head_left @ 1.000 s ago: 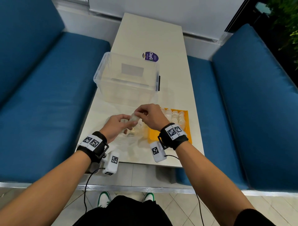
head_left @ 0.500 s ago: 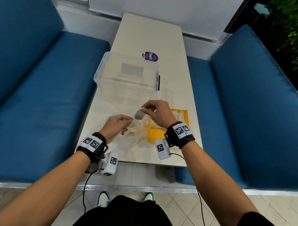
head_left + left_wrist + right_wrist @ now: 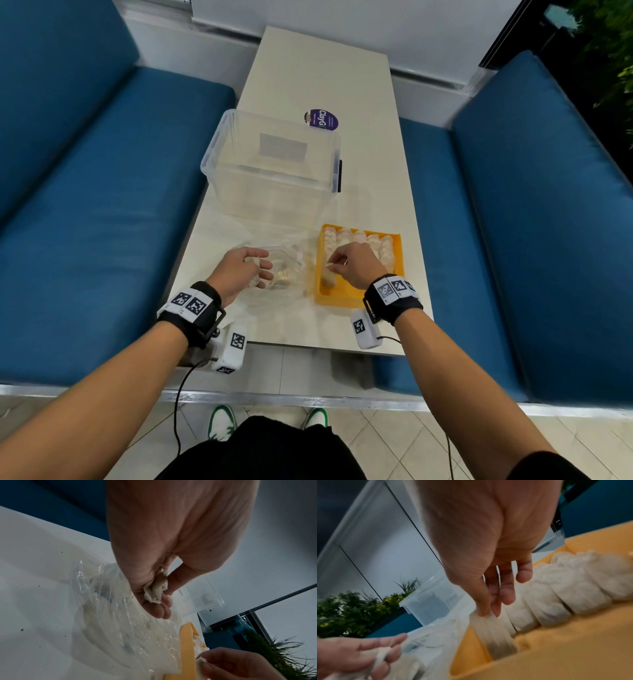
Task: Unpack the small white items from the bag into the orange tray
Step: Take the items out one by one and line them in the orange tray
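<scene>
The orange tray (image 3: 342, 298) lies at the table's near right, with rows of small white items (image 3: 363, 240) packed along its far side. My right hand (image 3: 334, 265) pinches one white item (image 3: 493, 632) by its top, with thumb and forefinger. The item stands on the tray floor (image 3: 556, 649) at the near end of the left row. To the left of the tray lies the clear plastic bag (image 3: 287, 270) with a few items inside. Over its mouth my left hand (image 3: 260, 267) holds another small white item (image 3: 156, 589) between thumb and fingers.
A clear plastic storage box (image 3: 270, 164) stands just beyond the bag and tray. A purple round label (image 3: 322, 120) lies behind it on the white table (image 3: 318, 68). Blue cushioned benches (image 3: 102, 205) run along both sides, and the table's near edge is close to my wrists.
My right hand carried its white item from above the bag rightwards and down into the tray. My left hand now holds another white item over the bag.
</scene>
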A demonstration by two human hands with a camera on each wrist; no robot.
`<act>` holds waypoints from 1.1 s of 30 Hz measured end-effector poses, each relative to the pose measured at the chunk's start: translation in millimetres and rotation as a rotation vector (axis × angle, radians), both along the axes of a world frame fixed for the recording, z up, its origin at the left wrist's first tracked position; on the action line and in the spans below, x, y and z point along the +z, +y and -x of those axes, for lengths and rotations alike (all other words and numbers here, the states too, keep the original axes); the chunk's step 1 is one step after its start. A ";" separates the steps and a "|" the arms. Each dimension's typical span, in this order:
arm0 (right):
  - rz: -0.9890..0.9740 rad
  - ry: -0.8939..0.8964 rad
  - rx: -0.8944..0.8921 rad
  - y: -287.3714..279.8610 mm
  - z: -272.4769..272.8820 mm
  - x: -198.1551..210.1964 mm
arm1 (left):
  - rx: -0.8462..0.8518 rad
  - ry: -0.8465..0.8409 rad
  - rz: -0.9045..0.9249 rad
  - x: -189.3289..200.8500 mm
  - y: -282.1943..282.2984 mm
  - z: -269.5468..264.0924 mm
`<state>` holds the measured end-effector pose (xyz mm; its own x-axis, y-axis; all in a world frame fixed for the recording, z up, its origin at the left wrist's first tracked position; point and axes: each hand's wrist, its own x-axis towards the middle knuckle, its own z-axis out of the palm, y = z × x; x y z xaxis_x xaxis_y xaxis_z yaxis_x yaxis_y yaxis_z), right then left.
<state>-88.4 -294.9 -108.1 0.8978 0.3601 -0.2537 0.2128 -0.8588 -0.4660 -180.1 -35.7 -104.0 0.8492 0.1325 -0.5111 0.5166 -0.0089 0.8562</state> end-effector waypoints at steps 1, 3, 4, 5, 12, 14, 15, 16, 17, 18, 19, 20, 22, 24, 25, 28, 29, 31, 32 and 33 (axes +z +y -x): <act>0.004 0.001 -0.005 2.4 -1.1 -4.1 | -0.001 -0.002 -0.002 0.2 0.4 0.0; 0.013 -0.005 -0.031 5.9 -3.9 -9.5 | -0.005 -0.003 -0.007 1.2 1.2 0.2; 0.022 -0.016 -0.051 6.7 -5.5 -11.2 | -0.004 -0.001 -0.009 1.7 1.6 0.4; 0.035 -0.034 -0.073 7.2 -7.1 -12.9 | -0.003 -0.001 -0.009 2.0 1.9 0.2; 0.014 -0.094 -0.178 9.6 -12.5 -15.3 | -0.001 0.005 -0.007 0.3 3.8 -2.3; -0.017 -0.083 -0.191 9.7 -13.6 -15.9 | -0.004 0.006 -0.007 0.0 3.1 -3.5; -0.027 -0.082 -0.196 9.7 -13.8 -16.2 | -0.006 0.007 -0.003 0.2 2.6 -4.0; -0.036 -0.080 -0.202 9.6 -13.8 -16.4 | -0.010 0.008 0.000 0.2 2.3 -4.3; -0.044 -0.077 -0.210 9.5 -14.0 -17.0 | -0.013 0.010 0.002 0.0 2.3 -4.6; -0.049 -0.075 -0.219 9.4 -13.9 -17.8 | -0.017 0.011 0.002 0.0 2.5 -4.6; -0.051 -0.071 -0.227 9.5 -13.5 -18.0 | -0.018 0.013 0.003 0.0 2.9 -4.5; -0.052 -0.067 -0.233 9.6 -13.2 -18.0 | -0.018 0.014 0.005 0.1 3.0 -4.4; -0.058 -0.057 -0.247 9.1 -13.1 -17.3 | -0.016 0.016 0.004 0.4 2.9 -4.4; -0.074 -0.052 -0.257 8.7 -12.5 -15.1 | -0.020 0.015 0.000 0.1 3.0 -4.6; -0.081 -0.053 -0.259 8.6 -12.3 -14.0 | -0.022 0.014 -0.002 -0.3 3.0 -4.7; -0.089 -0.041 -0.261 8.0 -11.5 -12.4 | -0.018 0.008 0.000 -1.7 3.3 -4.4; -0.091 -0.039 -0.263 8.1 -11.1 -11.6 | -0.011 0.004 0.003 -1.9 3.3 -4.2; -0.104 -0.045 -0.270 7.4 -10.4 -9.5 | -0.007 -0.008 0.016 -1.2 2.8 -3.3; -0.109 -0.058 -0.273 7.2 -9.8 -7.4 | -0.010 -0.015 0.035 -0.8 2.6 -3.0; -0.110 -0.081 -0.272 7.2 -9.3 -5.0 | -0.011 -0.017 0.067 -0.7 2.5 -3.1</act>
<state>-79.1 -287.7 -113.0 0.9807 0.1253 -0.1499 0.0226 -0.8349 -0.5499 -177.0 -33.2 -104.7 0.8590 0.0895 -0.5042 0.5024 0.0433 0.8636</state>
